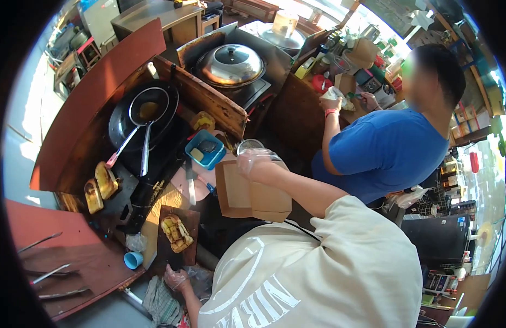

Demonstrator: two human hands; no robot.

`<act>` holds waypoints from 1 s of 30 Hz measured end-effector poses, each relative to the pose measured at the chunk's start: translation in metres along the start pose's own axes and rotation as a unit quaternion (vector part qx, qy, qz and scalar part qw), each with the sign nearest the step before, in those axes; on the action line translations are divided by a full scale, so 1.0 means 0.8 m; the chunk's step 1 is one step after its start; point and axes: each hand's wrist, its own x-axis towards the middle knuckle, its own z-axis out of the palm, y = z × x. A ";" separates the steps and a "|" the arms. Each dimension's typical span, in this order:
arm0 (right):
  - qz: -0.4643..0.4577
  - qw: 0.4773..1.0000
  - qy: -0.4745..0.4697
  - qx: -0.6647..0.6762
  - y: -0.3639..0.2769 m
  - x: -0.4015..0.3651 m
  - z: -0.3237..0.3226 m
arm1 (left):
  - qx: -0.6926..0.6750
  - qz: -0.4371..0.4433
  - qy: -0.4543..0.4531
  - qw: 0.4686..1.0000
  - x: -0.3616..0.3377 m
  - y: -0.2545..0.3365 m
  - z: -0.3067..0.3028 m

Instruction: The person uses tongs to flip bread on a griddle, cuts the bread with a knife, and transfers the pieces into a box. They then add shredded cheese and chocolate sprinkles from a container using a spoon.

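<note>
My right hand (258,165), in a clear plastic glove, is closed at the upper edge of an open brown cardboard food box (234,192), whose inside faces me. Just beyond those fingers shows the round rim of a small container (250,145). Low on the left, my gloved left hand (177,277) closes round the dark handle end of a wooden board (191,218). On that board lies browned toast (176,233), cut into pieces. A knife (190,183) rests on a pink cutting board (179,179), near a blue plastic tub (211,158).
A black pan (116,128) holds a round long-handled pan, with more toast (106,180) beside the stove. A lidded wok (231,64) stands behind a wooden partition (209,98). A co-worker in a blue shirt (373,150) works at the right. A blue cup (133,260) lies near tongs.
</note>
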 end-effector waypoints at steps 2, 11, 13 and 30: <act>-0.043 0.997 0.048 0.034 -0.012 0.012 0.032 | -0.001 0.000 0.022 1.000 -0.018 -0.005 -0.008; -0.118 0.988 -0.008 -0.097 -0.112 0.051 0.032 | -0.043 0.011 0.074 0.996 -0.028 -0.003 -0.048; -0.032 0.996 -0.082 -0.031 -0.126 0.064 0.037 | -0.041 -0.004 0.089 0.995 -0.031 0.001 -0.055; -0.340 0.904 -0.132 -0.222 -0.262 0.230 0.247 | -0.040 -0.033 0.002 0.999 0.021 -0.015 -0.011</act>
